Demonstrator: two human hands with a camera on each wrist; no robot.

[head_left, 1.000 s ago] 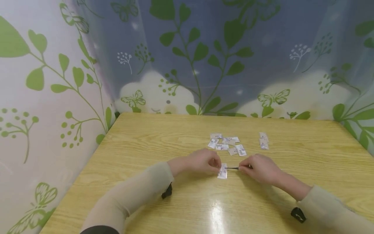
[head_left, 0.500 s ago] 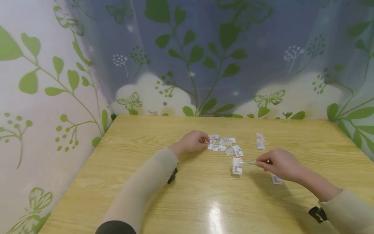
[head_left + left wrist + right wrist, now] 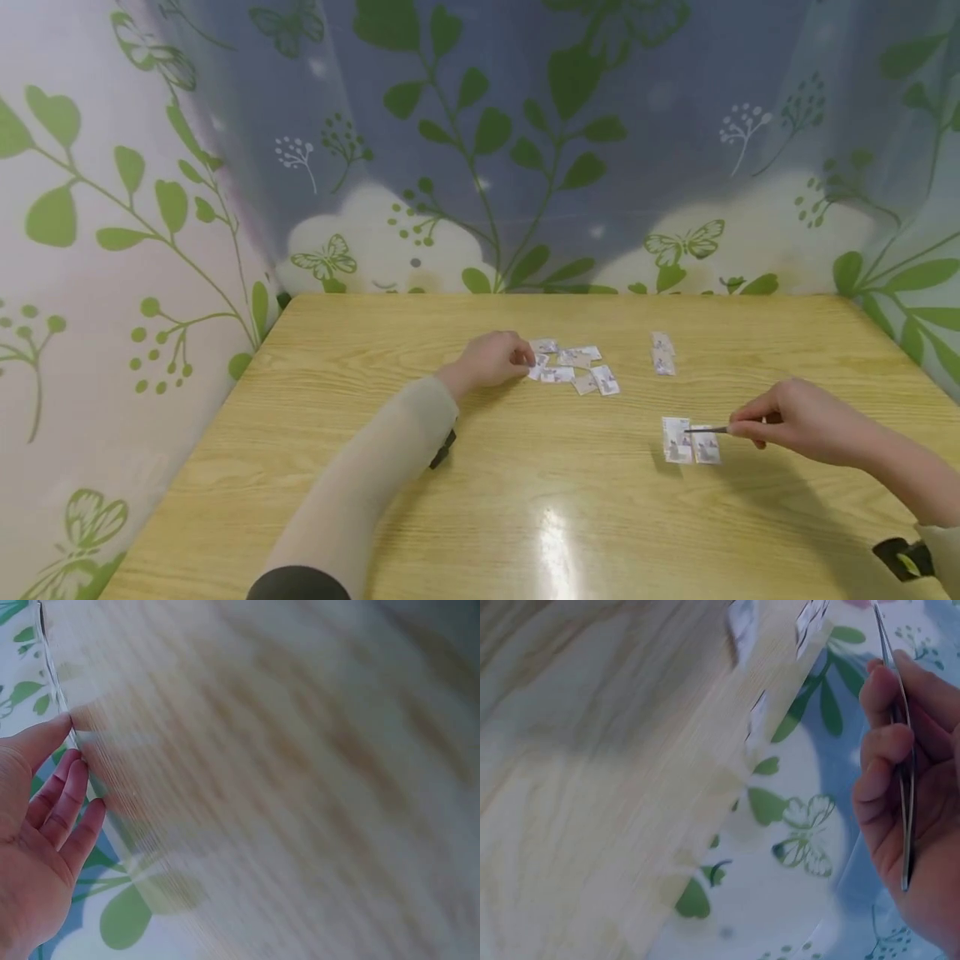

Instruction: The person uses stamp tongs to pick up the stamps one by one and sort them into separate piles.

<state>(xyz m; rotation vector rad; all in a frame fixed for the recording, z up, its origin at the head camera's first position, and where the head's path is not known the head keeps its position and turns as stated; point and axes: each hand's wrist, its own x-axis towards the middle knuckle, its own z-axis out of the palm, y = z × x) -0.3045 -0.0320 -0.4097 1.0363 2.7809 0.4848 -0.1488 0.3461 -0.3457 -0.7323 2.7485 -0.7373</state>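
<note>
My right hand (image 3: 817, 425) pinches metal tweezers (image 3: 708, 430), which point left in the head view. At their tips is a small flat white rectangle (image 3: 677, 446) with grey-purple print, its shadow falling just below left. It lines up beside a similar printed rectangle (image 3: 707, 454) on the table. The right wrist view shows the tweezers' shank (image 3: 906, 795) running along my curled fingers. Farther left, my left hand (image 3: 491, 360) has its fingertips at the edge of another printed rectangle (image 3: 539, 367). In the left wrist view the fingers of that hand (image 3: 52, 817) are loosely bent and spread.
A loose group of several printed rectangles, one at its right end (image 3: 606, 380), lies on the wood-grain table (image 3: 375, 333). Behind the right hand, a short column of them (image 3: 663, 354) sits alone. A leaf-patterned curtain (image 3: 405, 208) borders the table's back and left.
The tweezers carried the rectangle rightwards from mid-table to beside the one lying there. My left hand left that rectangle, moved up to the loose group and has stayed there.
</note>
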